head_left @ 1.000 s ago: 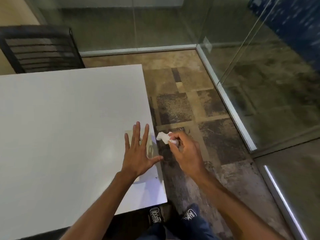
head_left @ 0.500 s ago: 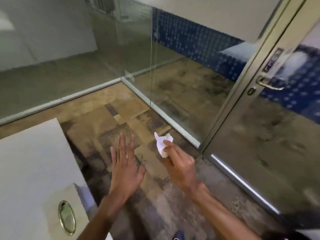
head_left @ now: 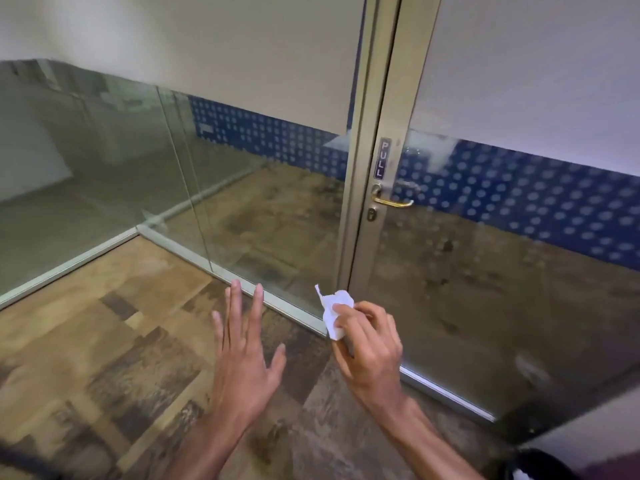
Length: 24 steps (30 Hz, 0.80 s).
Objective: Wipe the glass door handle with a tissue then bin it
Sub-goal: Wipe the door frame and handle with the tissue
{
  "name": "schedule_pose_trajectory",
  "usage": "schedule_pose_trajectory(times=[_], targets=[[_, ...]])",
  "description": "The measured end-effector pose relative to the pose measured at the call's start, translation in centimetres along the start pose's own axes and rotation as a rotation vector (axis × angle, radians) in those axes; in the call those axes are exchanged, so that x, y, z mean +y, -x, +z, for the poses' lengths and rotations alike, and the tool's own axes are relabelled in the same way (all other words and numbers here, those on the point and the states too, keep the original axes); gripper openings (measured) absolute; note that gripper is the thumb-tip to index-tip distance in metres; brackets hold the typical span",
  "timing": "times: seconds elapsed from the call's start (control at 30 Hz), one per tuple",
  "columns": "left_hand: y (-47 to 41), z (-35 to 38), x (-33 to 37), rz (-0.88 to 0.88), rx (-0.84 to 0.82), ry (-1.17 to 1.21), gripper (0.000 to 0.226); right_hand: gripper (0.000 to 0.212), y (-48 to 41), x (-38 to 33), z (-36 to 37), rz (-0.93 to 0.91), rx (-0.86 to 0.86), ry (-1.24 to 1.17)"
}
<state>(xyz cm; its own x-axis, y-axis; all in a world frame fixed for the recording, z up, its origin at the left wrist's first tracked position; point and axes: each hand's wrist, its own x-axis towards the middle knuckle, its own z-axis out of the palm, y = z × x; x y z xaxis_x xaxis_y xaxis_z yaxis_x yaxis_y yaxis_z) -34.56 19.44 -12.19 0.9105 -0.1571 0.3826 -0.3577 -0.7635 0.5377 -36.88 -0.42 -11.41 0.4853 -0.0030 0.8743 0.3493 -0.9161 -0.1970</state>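
Observation:
A crumpled white tissue [head_left: 333,311] is pinched in my right hand [head_left: 369,348], held low in front of the glass door [head_left: 485,289]. The brass lever handle [head_left: 391,200] sits on the door's metal frame under a "PULL" sticker [head_left: 383,158], well above and beyond the tissue. My left hand [head_left: 244,351] hovers flat over the floor with fingers spread, holding nothing. No bin can be told with certainty; a dark round object [head_left: 540,465] shows at the bottom right corner.
Glass partition walls [head_left: 138,174] run along the left and meet at a corner with metal floor rails [head_left: 221,268]. Patterned carpet tiles [head_left: 114,341] cover the floor. A frosted band covers the upper glass.
The view has swung from the white table up and right to the glass door, bringing the handle into fuller view. Both hands keep their poses; the tissue stays in my right hand.

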Motion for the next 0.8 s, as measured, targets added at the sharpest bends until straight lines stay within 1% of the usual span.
schedule_pose_trajectory(times=[0.1, 0.17, 0.33, 0.43, 0.5, 0.53, 0.63, 0.67, 0.73, 0.8], targets=[[-2.2, 1.9, 1.9, 0.046, -0.036, 0.006, 0.114, 0.008, 0.0, 3.2, -1.0, 0.048, -0.014, 0.071], [-3.8, 3.1, 2.9, 0.075, -0.057, 0.017, 0.113, 0.005, 0.2, 5.2, -1.2, 0.113, -0.003, 0.088], [-8.2, 5.8, 4.4, 0.144, -0.091, 0.05, 0.109, 0.016, -0.2, 8.3, -0.7, 0.336, 0.005, -0.039], [-11.3, 7.4, 4.8, 0.185, -0.107, 0.065, 0.109, 0.037, -0.9, 10.1, 0.8, 0.508, 0.034, -0.055], [-13.6, 8.5, 4.8, 0.214, -0.12, 0.071, 0.108, 0.042, -1.7, 11.4, 1.9, 0.568, 0.062, -0.081], [-14.9, 9.0, 4.7, 0.228, -0.124, 0.082, 0.108, 0.04, -2.2, 12.0, 2.5, 0.574, 0.09, -0.09], [-19.1, 10.5, 4.3, 0.279, -0.139, 0.119, 0.11, 0.02, -4.4, 14.0, 4.6, 0.568, 0.174, -0.058], [-20.5, 10.9, 4.1, 0.288, -0.146, 0.13, 0.11, 0.017, -5.2, 14.6, 5.4, 0.578, 0.19, -0.028], [-23.5, 11.8, 3.6, 0.307, -0.154, 0.148, 0.11, 0.025, -6.7, 15.6, 7.2, 0.654, 0.223, 0.008], [-26.3, 12.5, 3.0, 0.346, -0.154, 0.15, 0.11, 0.029, -8.3, 16.5, 9.1, 0.814, 0.288, -0.032]])
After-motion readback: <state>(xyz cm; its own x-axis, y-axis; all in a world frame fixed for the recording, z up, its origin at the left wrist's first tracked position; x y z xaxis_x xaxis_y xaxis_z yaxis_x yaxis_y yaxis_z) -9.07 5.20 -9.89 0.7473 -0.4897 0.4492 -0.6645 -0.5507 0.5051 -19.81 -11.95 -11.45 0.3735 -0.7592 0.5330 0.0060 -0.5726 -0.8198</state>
